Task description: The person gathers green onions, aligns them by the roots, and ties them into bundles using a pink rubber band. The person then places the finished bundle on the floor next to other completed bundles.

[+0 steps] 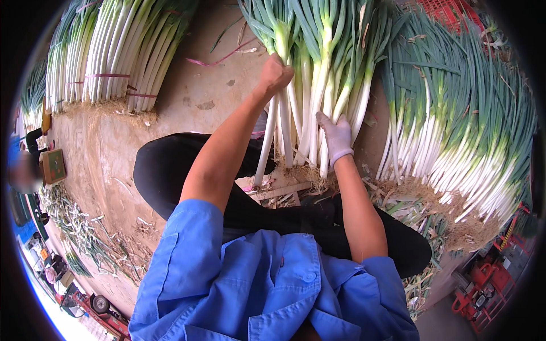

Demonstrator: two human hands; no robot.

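Note:
A loose group of long green onions stands before me between my knees, green leaves away from me and rooted ends near me. My bare left hand is closed around several stalks at the left of the group, where white turns to green. My right hand, in a pale glove, grips white stalks at the right side, its thumb and fingers around them. The root ends rest near a wooden strip between my legs.
Tied onion bundles stand at the upper left. A large onion pile lies at the right, near a red plastic crate. Leaf scraps litter the floor. Another person is at the far left; red machinery is at the lower right.

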